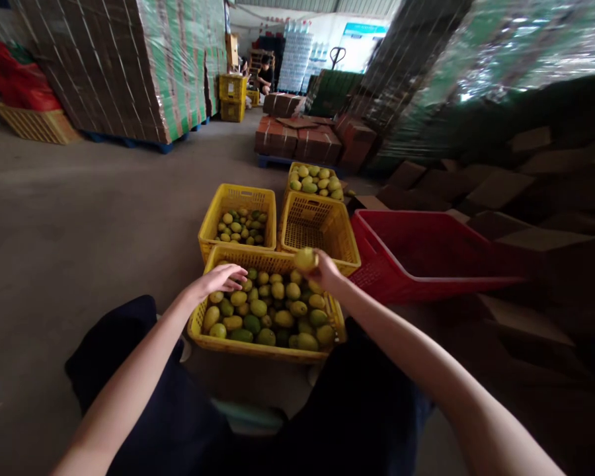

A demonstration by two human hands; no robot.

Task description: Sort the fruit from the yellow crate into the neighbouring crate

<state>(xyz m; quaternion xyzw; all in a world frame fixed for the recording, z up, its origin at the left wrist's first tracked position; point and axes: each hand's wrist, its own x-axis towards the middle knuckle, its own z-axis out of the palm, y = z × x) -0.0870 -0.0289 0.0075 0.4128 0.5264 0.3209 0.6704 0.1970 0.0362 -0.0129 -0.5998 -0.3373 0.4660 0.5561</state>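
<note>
My right hand [326,271] is closed round a yellow-green lemon [305,259], held up over the far right rim of the large yellow crate [260,348]. Many yellow and green lemons [258,308] fill that crate between my knees. Above its left side hovers my left hand [222,277], fingers stretched out and nothing in them. Just beyond stand a yellow crate on the left [213,211], partly filled with lemons, and a yellow crate on the right [344,228] whose slatted bottom shows bare.
A third yellow crate of lemons [317,180] stands farther back. To the right are a red crate [377,264] and flattened or loose cardboard boxes [515,192]. Wrapped pallet stacks [178,73] rise on both sides. A seated person [265,74] is in the distance.
</note>
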